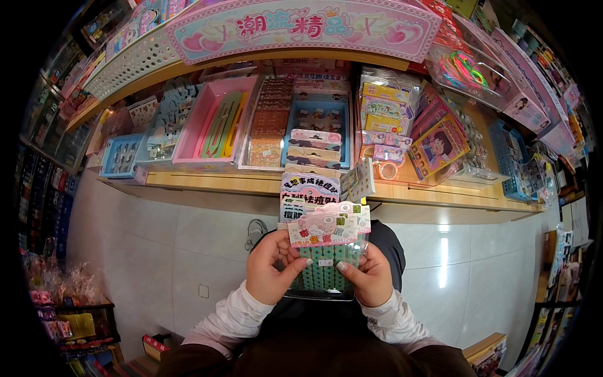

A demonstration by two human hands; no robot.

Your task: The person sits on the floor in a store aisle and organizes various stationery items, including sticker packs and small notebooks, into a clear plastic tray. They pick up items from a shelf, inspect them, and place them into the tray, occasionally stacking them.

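Both hands hold a clear plastic packet (325, 278) of green patterned sticker sheets, topped by a pink and white cartoon header card (318, 230). My left hand (268, 271) grips its left side, with the thumb across the front. My right hand (375, 275) pinches the right side near a small price label. A second header card (363, 218) shows just behind the first. Beyond these, several printed cards (311, 184) stand in a row reaching to the shelf edge. What supports their lower ends is hidden. The hands partly cover a dark-rimmed clear edge (325, 297).
A wooden shelf (212, 180) carries a pink box (181, 141) of hair clips, a blue tray (120, 155) and comic-style packs (438, 146). Overhead, a pink sign (301, 28) fronts an upper shelf. Tiled floor (150, 249) lies below; crowded racks (44, 202) line both sides.
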